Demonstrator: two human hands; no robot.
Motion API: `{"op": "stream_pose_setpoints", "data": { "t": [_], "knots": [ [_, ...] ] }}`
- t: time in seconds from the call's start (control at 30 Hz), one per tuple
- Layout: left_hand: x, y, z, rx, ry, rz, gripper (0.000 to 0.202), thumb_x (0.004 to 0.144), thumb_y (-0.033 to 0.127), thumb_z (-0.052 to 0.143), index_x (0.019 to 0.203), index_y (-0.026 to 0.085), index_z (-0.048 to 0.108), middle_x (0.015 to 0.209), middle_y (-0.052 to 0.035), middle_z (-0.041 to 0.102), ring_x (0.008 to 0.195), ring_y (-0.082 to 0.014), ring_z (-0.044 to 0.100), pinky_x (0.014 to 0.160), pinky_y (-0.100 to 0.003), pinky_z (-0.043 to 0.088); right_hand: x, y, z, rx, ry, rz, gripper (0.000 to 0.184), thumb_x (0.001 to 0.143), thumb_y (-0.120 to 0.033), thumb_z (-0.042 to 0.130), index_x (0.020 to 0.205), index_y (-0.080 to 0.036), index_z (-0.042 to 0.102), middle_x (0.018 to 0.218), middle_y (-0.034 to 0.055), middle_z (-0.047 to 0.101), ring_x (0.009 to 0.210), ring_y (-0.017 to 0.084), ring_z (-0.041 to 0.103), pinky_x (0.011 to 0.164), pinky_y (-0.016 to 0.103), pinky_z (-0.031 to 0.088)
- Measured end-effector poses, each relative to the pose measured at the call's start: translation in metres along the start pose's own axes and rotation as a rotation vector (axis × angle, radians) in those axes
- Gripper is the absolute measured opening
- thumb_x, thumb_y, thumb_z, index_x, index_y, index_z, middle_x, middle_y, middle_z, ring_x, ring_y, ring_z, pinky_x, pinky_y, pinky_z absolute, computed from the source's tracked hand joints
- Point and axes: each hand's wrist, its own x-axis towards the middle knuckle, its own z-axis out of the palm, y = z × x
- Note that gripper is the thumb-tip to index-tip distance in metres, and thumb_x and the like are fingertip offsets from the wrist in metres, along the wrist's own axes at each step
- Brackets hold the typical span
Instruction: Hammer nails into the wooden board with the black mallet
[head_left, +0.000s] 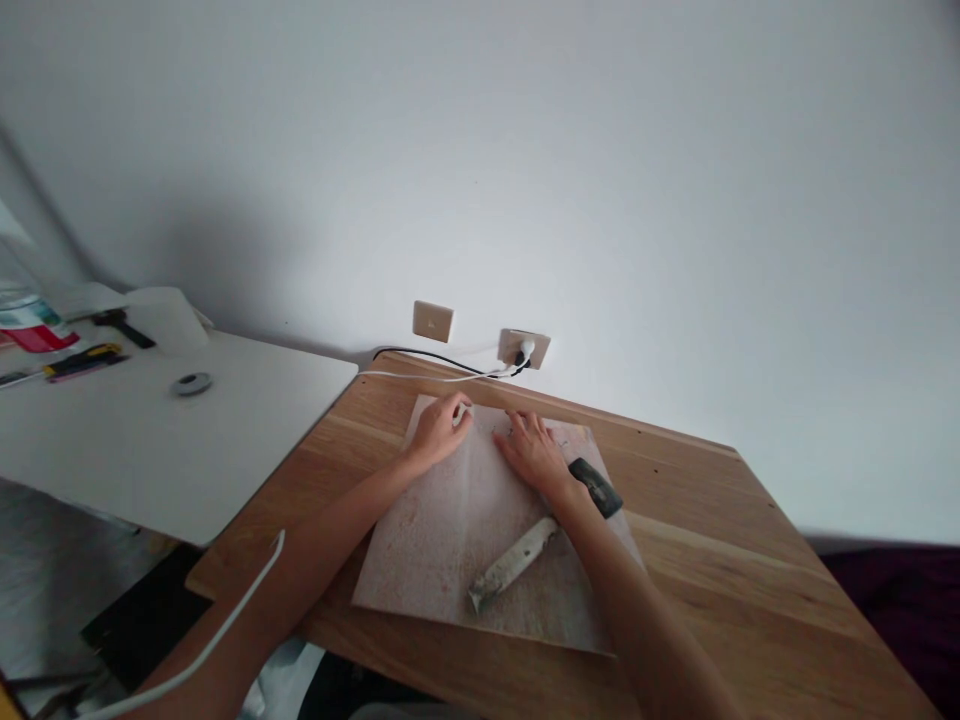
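My left hand (442, 430) is over the far left part of a worn, pale board (427, 540). Its thumb and fingertips curl together, and whatever may be between them is too small to make out. On the same board, near its far right edge, my right hand (534, 448) rests palm down with fingers stretched and thumb apart. Tiny dark marks or bits show by its fingertips, too small to name. A hammer (514, 567) lies beneath my right forearm, its whitish handle towards me and its dark head (595, 487) on the right. The forearm hides where they join.
The board lies on a wooden table (697, 560) against the wall. Cables run to a wall socket (524, 349). A white table (247, 420) on the left bears a roll of tape (193, 384), a yellow-black cutter (84, 362) and a bottle (30, 320). A white cord (225, 630) crosses my left forearm.
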Motion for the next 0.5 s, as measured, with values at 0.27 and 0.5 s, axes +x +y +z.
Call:
{"op": "stream_pose_setpoints", "data": {
  "t": [0.27,0.5],
  "knots": [
    [0.003,0.006,0.015,0.218,-0.150,0.197,0.025,0.091,0.024,0.060,0.115,0.018,0.063,0.119,-0.0117,0.057,0.117,-0.0281,0.057,0.104,-0.045,0.044,0.000,0.007,-0.009,0.006,-0.013,0.005,0.037,0.104,-0.038,0.050,0.131,-0.014,0.058,0.133,0.0191,0.055,0.125,0.033,0.052,0.101,0.046,0.043],
    [0.016,0.017,0.037,0.299,-0.234,0.317,0.021,0.094,0.024,0.059,0.113,0.019,0.067,0.117,-0.0108,0.062,0.116,-0.0281,0.057,0.102,-0.045,0.044,0.007,0.033,-0.010,0.024,0.047,0.069,0.030,0.103,-0.033,0.051,0.125,-0.015,0.060,0.130,0.0173,0.055,0.122,0.030,0.053,0.098,0.042,0.044]
  ]
}}
